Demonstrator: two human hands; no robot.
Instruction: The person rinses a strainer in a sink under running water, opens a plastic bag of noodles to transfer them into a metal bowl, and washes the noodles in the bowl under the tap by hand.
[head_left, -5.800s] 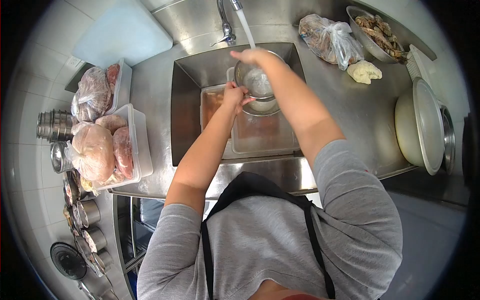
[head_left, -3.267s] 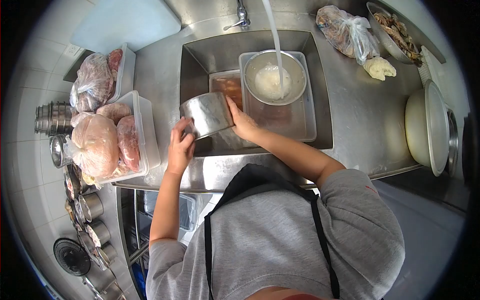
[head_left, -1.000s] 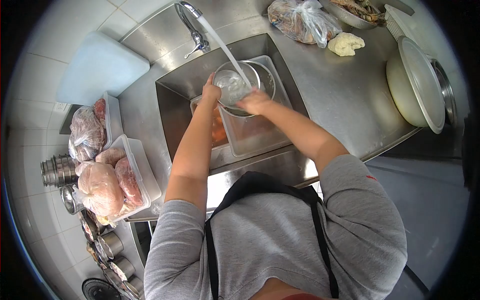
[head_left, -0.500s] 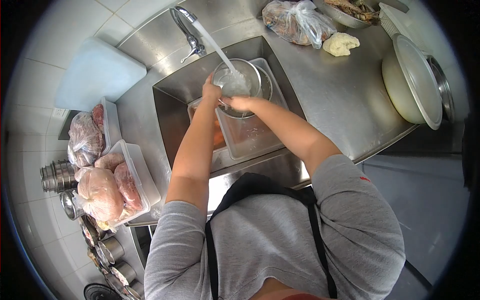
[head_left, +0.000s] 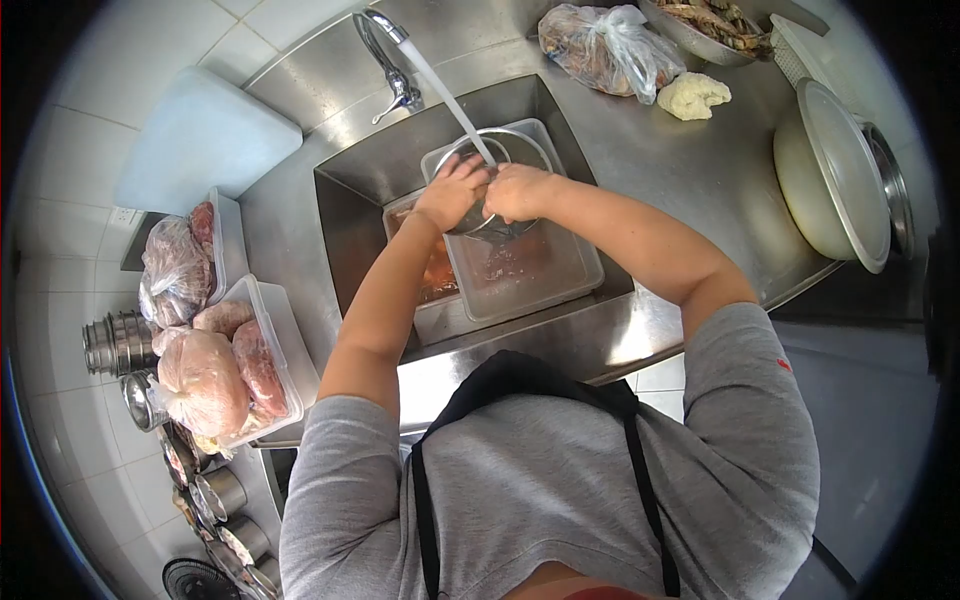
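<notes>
Water from the tap (head_left: 398, 32) runs down onto the metal bowls in the sink. My left hand (head_left: 452, 190) lies over a small round bowl with its fingers spread. Beside it, my right hand (head_left: 522, 192) is closed at the rim of the small bowl, though its fingertips are partly hidden. Behind and below shows a wider metal bowl (head_left: 535, 150). Both bowls are above a translucent plastic lid or tray (head_left: 520, 285) that lies across the sink. To its left, a plastic tub holds orange-red pieces (head_left: 437, 278) in water.
On the left counter stand a pale blue cutting board (head_left: 205, 140) and plastic tubs (head_left: 285, 340) of bagged meat (head_left: 200, 380). Along the right are a tied plastic bag (head_left: 600, 50), a pale lump (head_left: 693, 96) and a large basin (head_left: 815, 170).
Both hands held the bowl from below under the stream. Now my left hand has moved over it with fingers spread, and my right hand has curled at its right side. The bowl sits lower.
</notes>
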